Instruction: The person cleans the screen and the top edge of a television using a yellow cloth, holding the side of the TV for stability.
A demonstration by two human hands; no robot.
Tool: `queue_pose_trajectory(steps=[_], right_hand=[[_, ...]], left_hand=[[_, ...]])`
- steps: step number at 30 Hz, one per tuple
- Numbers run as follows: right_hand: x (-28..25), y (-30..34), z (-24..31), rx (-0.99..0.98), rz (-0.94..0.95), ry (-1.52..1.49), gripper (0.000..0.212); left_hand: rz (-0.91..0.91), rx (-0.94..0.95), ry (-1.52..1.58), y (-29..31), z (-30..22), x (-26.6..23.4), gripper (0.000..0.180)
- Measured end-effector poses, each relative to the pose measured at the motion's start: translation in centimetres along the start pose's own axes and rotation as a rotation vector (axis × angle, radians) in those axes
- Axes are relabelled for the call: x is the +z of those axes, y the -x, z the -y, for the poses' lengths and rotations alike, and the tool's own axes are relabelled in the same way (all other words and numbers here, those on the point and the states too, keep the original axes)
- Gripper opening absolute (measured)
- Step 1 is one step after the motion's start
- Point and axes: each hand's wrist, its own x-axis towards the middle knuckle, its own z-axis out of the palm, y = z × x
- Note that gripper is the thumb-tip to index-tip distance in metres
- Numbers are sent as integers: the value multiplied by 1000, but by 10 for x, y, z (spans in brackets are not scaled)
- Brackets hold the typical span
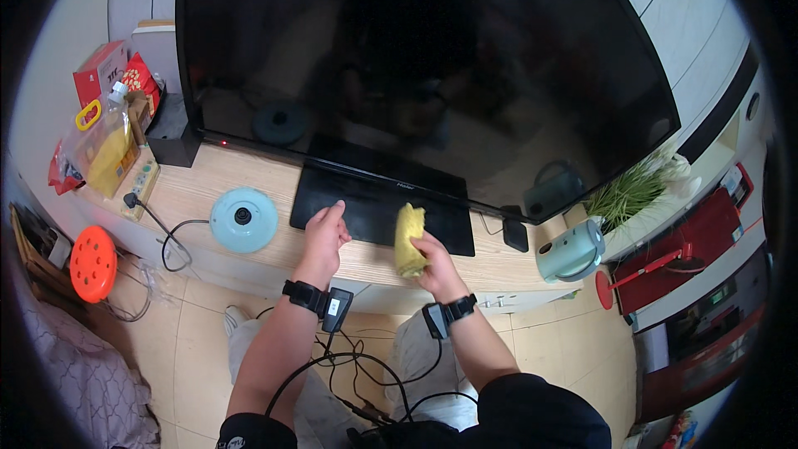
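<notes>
In front of the television, my right hand (439, 264) grips a folded yellow cloth (410, 239), its fingers wrapped round the cloth's right side. To the left of it, my left hand (328, 233) is loosely curled with nothing seen in it. Both hands are over the front of the wooden cabinet top (366, 261), by the black TV stand base (378, 212). Left of my left hand lies a round light-blue kettle base (243, 220) with a black connector in its middle. A light-blue kettle (570, 251) is at the cabinet's right end.
A large dark television (416, 58) spans the back. On the left are a power strip (143, 185) with a plugged-in cord, a clear spouted pouch (112, 158) and a red box (101, 72). An orange stool (93, 263) and green plant (628, 199) flank the cabinet. Black cables hang between my arms.
</notes>
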Motion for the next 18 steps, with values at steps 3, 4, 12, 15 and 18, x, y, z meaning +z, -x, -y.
queue_pose_trajectory(steps=[3, 4, 12, 15, 18], right_hand=[[-38, 25, -14, 4, -70, -156, 33], [-51, 34, -17, -6, -125, -199, 34], [-98, 80, -28, 3, -172, -253, 34], [-98, 92, -27, -12, -168, -298, 33], [-102, 112, -14, -59, -187, -327, 33]], left_hand=[[-2, -3, -56, 1, 4, 3, 29], [2, -9, -93, 0, 6, 4, 28], [14, 2, -163, 0, 12, -4, 30], [50, -4, -181, 0, 9, -2, 31], [157, -8, -194, -1, 18, 9, 31]])
